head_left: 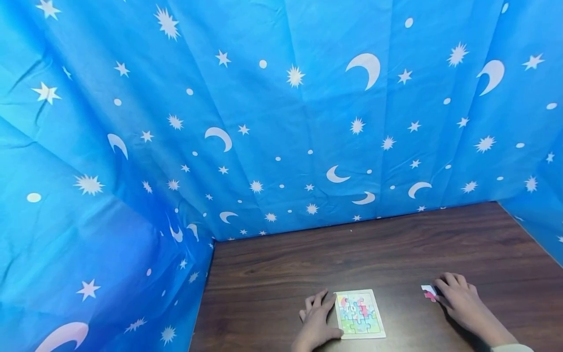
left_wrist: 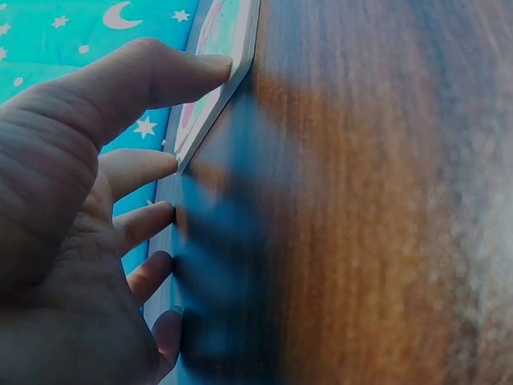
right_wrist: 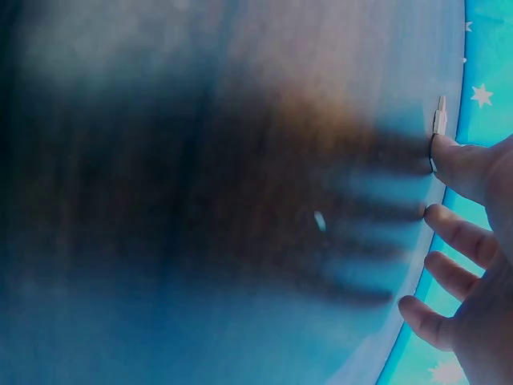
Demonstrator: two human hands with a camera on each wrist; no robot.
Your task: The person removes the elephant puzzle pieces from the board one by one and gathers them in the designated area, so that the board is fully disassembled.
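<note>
A small square jigsaw puzzle (head_left: 359,313) in a pale frame lies on the table, its picture green, yellow and pink. My left hand (head_left: 314,318) is at the puzzle's left side, fingers spread. In the left wrist view the thumb (left_wrist: 212,70) rests on the frame's rim and the forefinger touches its corner. Some way to the right, my right hand (head_left: 462,299) holds a white-and-pink puzzle piece (head_left: 429,294) at the thumb and forefinger, low over the table. Only the thin edge of the piece (right_wrist: 440,116) shows in the right wrist view; the other fingers are loosely bent.
Both hands are over a dark brown wooden table (head_left: 352,259). Behind it and along its sides hangs a blue cloth (head_left: 281,122) printed with white stars, moons and dots. A pale sleeve (head_left: 512,347) shows at the right wrist.
</note>
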